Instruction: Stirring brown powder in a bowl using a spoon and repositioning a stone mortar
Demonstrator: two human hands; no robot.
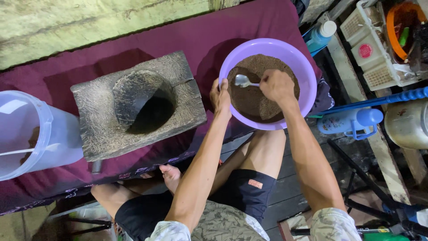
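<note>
Head view: left hand (220,96) grips the purple basin (307,71) rim, steadying it; right hand (277,85) closed on spoon (242,81), scooping brown powder (249,100).

Dark plank floor (285,192) (maroon cloth (187,35))

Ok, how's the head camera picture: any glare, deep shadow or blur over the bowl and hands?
Head view: sharp on both hands; spoon glints but reads clearly; the right hand shades little of the brown powder in the purple bowl; the wooden mortar hollow is black shadow; floor at right is dim.
</note>
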